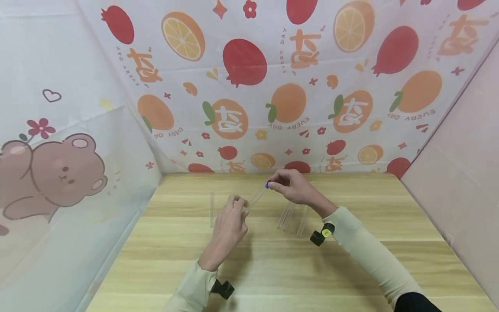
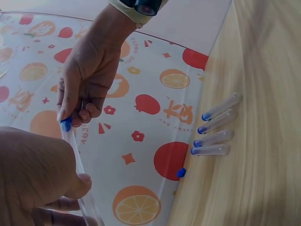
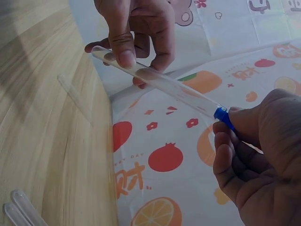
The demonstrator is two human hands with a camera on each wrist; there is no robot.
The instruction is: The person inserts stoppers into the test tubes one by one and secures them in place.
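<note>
Between my two hands a clear test tube [image 3: 169, 87] is held at a slant above the table. My left hand [image 1: 230, 225] grips it near the rounded end, thumb on one side and fingers on the other. At the tube's mouth sits a blue stopper [image 3: 220, 114], pinched by the thumb and forefinger of my right hand [image 1: 294, 186]. In the left wrist view, several tubes with blue stoppers [image 2: 214, 138] lie side by side on the wood. Another clear tube [image 1: 212, 210] lies alone to the left of my left hand.
A loose blue stopper [image 2: 181, 173] lies near the back edge of the wooden table [image 1: 156, 260]. Behind the table hangs a fruit-print cloth [image 1: 288, 143]. A bear-print cloth [image 1: 70, 242] covers the left side, and a plain pale wall [image 1: 460, 143] stands on the right.
</note>
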